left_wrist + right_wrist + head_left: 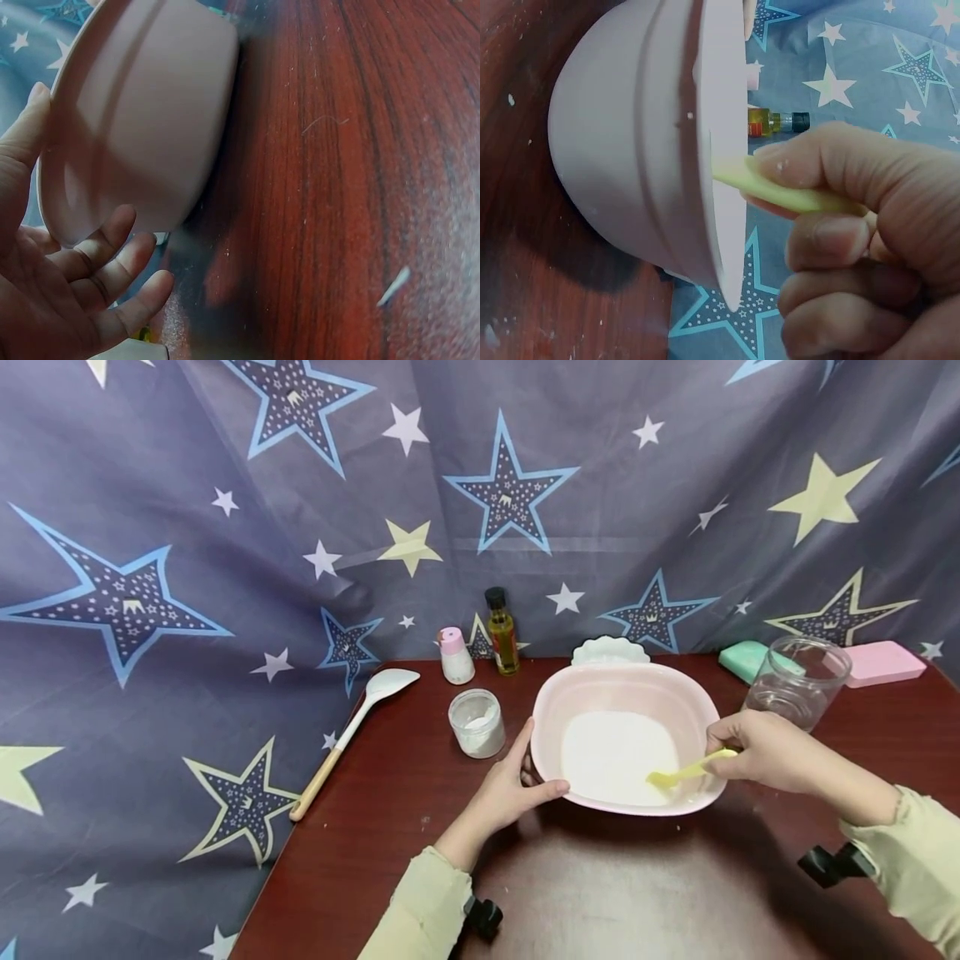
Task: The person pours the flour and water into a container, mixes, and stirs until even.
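Note:
A pale pink basin [626, 689] with a smooth white layer [611, 752] in its bottom stands on the table. My left hand [510, 789] holds its left end, thumb at the near rim and other fingers low along the outer side. In the left wrist view, those lower fingers [124, 277] are partly bent beside the basin wall [165, 97]. My right hand [765, 752] pinches the handle of a small yellow spoon [690, 771] over the basin's right rim. The spoon's tip meets the white layer near the front right. In the right wrist view, thumb and forefinger grip the yellow handle [795, 196].
Behind my right hand is a clear jar [798, 681], near green [742, 660] and pink [885, 664] blocks. Left of the basin stand a jar of white powder [477, 735], a pink-capped shaker [456, 660] and an oil bottle [503, 639]. A ladle [348, 731] lies along the left edge.

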Tool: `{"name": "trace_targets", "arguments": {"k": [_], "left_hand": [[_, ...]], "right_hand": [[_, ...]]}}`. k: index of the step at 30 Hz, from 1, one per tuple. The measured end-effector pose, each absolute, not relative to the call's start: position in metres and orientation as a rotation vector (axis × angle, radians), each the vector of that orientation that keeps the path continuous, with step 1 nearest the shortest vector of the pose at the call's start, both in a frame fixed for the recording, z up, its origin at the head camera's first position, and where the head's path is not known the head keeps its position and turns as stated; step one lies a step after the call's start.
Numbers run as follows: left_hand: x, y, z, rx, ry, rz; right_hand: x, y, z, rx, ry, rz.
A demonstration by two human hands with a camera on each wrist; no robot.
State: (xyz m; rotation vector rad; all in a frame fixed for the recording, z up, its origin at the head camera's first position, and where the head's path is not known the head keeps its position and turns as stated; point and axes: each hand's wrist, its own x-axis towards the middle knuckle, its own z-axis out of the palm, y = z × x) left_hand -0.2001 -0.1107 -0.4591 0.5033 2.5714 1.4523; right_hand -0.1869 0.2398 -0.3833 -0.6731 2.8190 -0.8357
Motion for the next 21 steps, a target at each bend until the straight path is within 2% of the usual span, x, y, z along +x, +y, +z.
{"name": "trace_targets", "arguments": {"k": [10, 21], "left_hand": [[-0.204, -0.108, -0.458, 0.522, 2.583, 1.444], [-0.202, -0.11, -0.461, 0.504, 2.594, 1.442]], "right_hand": [[-0.186, 0.225, -0.395, -0.896, 2.797, -1.001], [-0.192, 0.19, -0.415, -0.983, 2.909, -1.139]]}}
